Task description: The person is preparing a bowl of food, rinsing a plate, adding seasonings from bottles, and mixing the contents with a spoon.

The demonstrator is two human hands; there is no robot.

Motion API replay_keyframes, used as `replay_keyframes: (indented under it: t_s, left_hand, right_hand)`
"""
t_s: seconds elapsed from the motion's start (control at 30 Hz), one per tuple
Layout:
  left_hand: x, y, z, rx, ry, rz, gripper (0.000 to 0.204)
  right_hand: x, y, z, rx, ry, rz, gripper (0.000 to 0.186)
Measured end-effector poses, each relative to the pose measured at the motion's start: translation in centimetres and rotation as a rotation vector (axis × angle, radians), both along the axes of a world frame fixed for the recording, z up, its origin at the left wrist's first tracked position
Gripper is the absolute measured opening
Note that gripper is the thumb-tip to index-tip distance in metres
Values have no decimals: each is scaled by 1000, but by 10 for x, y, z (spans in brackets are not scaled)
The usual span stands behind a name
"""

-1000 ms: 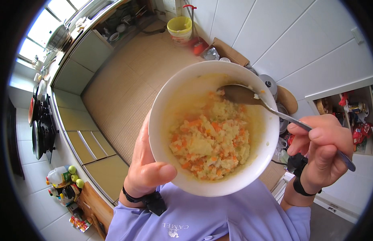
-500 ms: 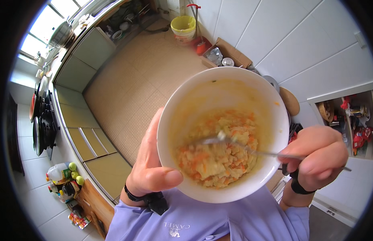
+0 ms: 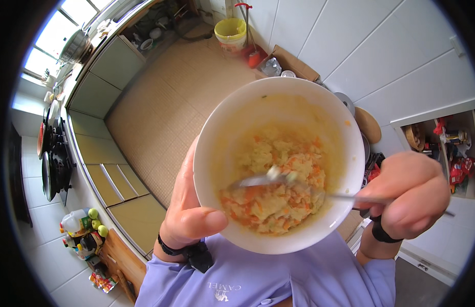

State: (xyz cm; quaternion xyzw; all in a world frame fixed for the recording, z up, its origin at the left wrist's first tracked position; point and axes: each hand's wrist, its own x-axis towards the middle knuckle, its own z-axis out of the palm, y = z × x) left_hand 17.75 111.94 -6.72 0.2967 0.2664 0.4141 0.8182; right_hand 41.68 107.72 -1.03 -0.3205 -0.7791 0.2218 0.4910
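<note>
A white bowl [image 3: 294,88], tilted toward me, is gripped in my left hand [image 3: 190,212], the thumb over its near left rim and the fingers behind its side. Inside lies a thick, pale yellow mixture [image 3: 278,204] with orange shreds and a few greenish bits. My right hand [image 3: 410,194] is closed round the handle of a metal spoon [image 3: 250,181], which crosses the bowl from the right. The spoon's head is in the mixture at the left, blurred and carrying a pale lump. Smears of the mixture coat the bowl's inner wall.
Along the left runs a counter with a black stove [image 3: 52,169], bottles [image 3: 76,222] and a wooden board [image 3: 117,261]. Beyond the bowl are a yellow-lined bucket [image 3: 231,30] and a cardboard box [image 3: 296,64]. An open cabinet [image 3: 460,148] stands at right.
The bowl has shifted slightly up and left with my left hand. My right hand has moved a little right, and the spoon's head sits further left in the stirred mixture.
</note>
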Motion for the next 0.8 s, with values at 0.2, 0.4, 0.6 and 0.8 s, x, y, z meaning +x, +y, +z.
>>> replay_keyframes:
  t_s: [0.2, 0.4, 0.6, 0.8]
  left_hand:
    - [1, 0, 3, 8, 25, 66, 94]
    - [2, 6, 5, 38, 120, 86, 90]
    - [5, 8, 6, 43, 117, 43, 88]
    - [6, 9, 6, 64, 132, 42, 89]
  right_hand:
    - [5, -26, 6, -71, 261, -358, 32]
    - [3, -32, 2, -171, 335, -468, 34]
    - [11, -28, -1, -129, 221, -396, 38]
    - [-3, -29, -4, -289, 286, -370, 39]
